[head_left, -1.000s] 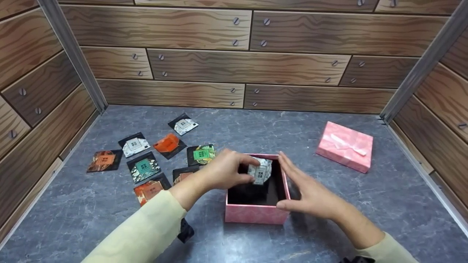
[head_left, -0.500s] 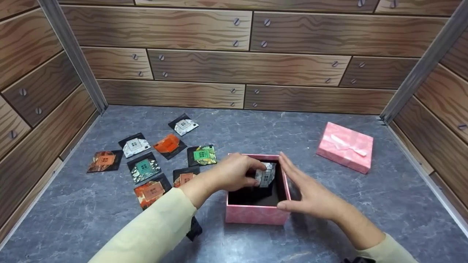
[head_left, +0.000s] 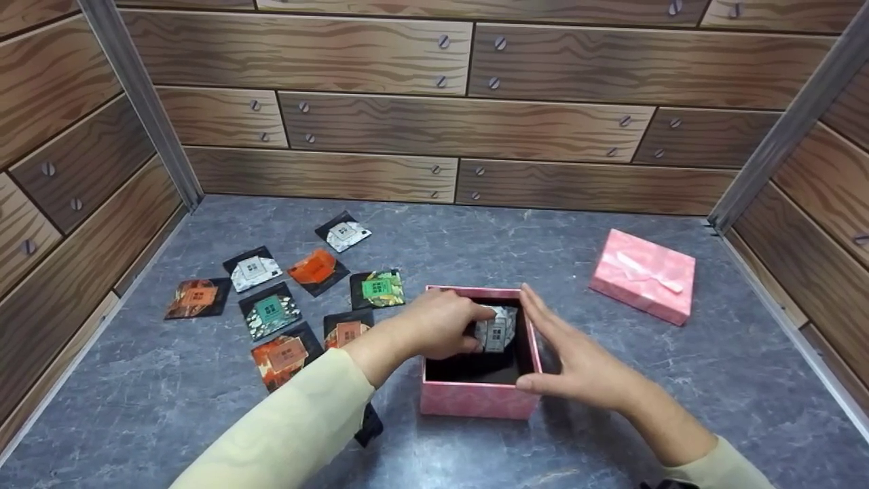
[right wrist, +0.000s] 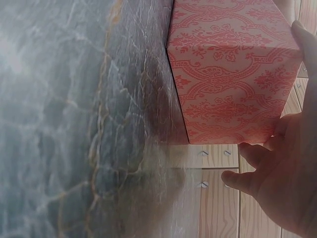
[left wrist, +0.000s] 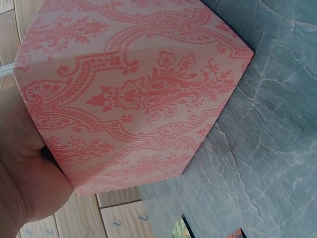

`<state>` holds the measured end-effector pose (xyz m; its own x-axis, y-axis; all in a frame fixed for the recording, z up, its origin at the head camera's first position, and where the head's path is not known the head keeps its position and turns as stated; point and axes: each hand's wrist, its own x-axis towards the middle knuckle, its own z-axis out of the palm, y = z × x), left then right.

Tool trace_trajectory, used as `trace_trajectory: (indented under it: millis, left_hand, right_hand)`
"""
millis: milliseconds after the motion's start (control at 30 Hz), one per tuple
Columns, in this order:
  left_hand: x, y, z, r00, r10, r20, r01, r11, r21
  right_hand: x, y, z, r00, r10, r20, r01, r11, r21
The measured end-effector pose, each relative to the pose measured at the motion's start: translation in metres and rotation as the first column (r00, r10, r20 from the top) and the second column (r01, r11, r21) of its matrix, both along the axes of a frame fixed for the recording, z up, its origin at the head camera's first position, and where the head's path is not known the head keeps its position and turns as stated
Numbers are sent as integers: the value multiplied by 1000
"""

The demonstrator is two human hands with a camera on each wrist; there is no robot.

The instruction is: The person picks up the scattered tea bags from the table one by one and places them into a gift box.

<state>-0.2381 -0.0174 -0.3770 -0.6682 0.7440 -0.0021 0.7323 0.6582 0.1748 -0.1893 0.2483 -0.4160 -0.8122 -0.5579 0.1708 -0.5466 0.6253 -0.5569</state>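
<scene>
A pink patterned box (head_left: 478, 399) with a dark inside stands uncovered on the table. My left hand (head_left: 445, 322) reaches over its left wall, thumb and index finger pinching a silver-white sachet (head_left: 499, 331) inside. In the left wrist view, the box side (left wrist: 143, 104) hides those fingers and the sachet. My right hand (head_left: 577, 360) steadies the box from the right, its fairly straight fingers along the right rim and the thumb at the front right corner. From the right wrist, the right hand (right wrist: 277, 173) shows against the patterned box wall (right wrist: 228, 94).
Several flat black sachets with coloured labels, among them a green one (head_left: 377, 289), an orange one (head_left: 317, 270) and a white one (head_left: 344, 231), lie left of the box. The pink lid (head_left: 643, 275) with a bow rests at the back right. Wood-patterned walls (head_left: 380, 125) enclose the table.
My left hand has moved slightly right and lower into the box with the silver-white sachet. The right hand has kept its place on the box's right side.
</scene>
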Motion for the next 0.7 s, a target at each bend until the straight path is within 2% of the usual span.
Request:
trace_trajectory:
  millis: [167,500,700]
  left_hand:
    - [3,2,4,1000,10,-1,-10,998,-60]
    - [6,4,8,999,15,-42,-19,994,-105]
    - [8,4,8,999,43,-27,-45,992,-114]
  right_hand:
    - [0,0,0,1000,0,-1,0,1000,0]
    - [-1,1,-1,1000,2,-2,-2,1000,-8]
    - [-2,1,-1,1000,0,15,0,1000,-11]
